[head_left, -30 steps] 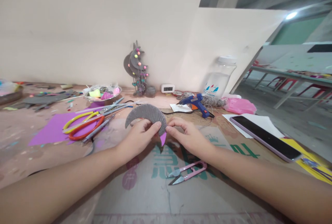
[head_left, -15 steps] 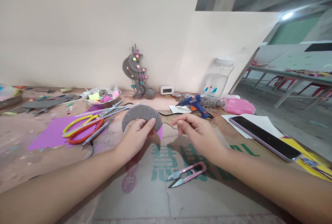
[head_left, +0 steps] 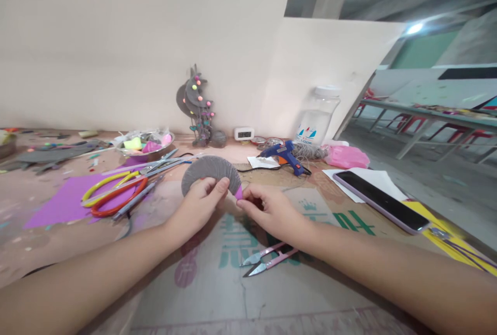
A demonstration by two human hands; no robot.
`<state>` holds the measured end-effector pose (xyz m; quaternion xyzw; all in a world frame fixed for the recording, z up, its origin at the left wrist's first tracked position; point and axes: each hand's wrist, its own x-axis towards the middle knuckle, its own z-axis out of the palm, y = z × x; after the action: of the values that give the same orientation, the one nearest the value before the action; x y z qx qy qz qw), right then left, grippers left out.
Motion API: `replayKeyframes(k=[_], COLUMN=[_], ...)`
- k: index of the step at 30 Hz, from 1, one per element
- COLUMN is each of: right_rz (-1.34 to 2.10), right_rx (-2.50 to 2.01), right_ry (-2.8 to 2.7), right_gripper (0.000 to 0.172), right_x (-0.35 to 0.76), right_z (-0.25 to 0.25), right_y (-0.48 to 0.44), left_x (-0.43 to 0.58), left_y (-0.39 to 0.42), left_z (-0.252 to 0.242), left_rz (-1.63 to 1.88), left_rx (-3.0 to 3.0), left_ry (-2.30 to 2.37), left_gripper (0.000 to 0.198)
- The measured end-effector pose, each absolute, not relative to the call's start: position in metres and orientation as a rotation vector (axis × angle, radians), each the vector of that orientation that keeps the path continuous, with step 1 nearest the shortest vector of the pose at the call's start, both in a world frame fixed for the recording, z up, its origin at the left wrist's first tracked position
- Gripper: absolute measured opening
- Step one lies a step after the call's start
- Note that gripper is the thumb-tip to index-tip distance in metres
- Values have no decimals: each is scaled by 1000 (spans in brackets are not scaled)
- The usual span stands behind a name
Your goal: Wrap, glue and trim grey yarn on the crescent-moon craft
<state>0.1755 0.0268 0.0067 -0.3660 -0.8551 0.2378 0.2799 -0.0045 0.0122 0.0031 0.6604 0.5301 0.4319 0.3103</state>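
My left hand [head_left: 205, 202] grips a crescent [head_left: 212, 169] wound with grey yarn, thumb in front and fingers behind. The crescent's right tip [head_left: 238, 192] is bare and purple. Right at this tip, my right hand [head_left: 267, 208] is closed in a pinch; the strand of grey yarn it held earlier is too fine to make out between the fingertips. Under my right wrist lie pink thread snips [head_left: 264, 262], blades pointing left, handle partly hidden by the arm.
Scissors with yellow and red handles [head_left: 112, 190] lie on purple paper [head_left: 54, 203] at left. Behind are a blue glue gun [head_left: 285, 156], a water bottle [head_left: 316, 117], a small clock [head_left: 244, 133] and a grey moon ornament [head_left: 196, 102]. A phone [head_left: 380, 200] lies at right.
My right hand has moved left and slightly down, from holding the yarn strand out to the crescent's purple tip. My left hand still holds the crescent. The view has shifted slightly right.
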Motion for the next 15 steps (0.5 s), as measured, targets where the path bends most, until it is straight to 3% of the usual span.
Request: replayKeyframes(k=[8,11,15], right_rz=[-197,-236,-24], right_rx=[-721,-717,-768], right_ry=[-2546,-2584,-2550], right_gripper=[22,21,22], right_x=[190,190,190], right_z=[3,2,3], right_y=[36,37,35], left_x=[-4,-5,-8], left_y=[13,13,14], left_z=[-2,-2,-1], left_rz=[1110,1133,1186], left_rx=[1573,1491,1511], left_ry=[1060,1031,1206], left_gripper=[55,51,46])
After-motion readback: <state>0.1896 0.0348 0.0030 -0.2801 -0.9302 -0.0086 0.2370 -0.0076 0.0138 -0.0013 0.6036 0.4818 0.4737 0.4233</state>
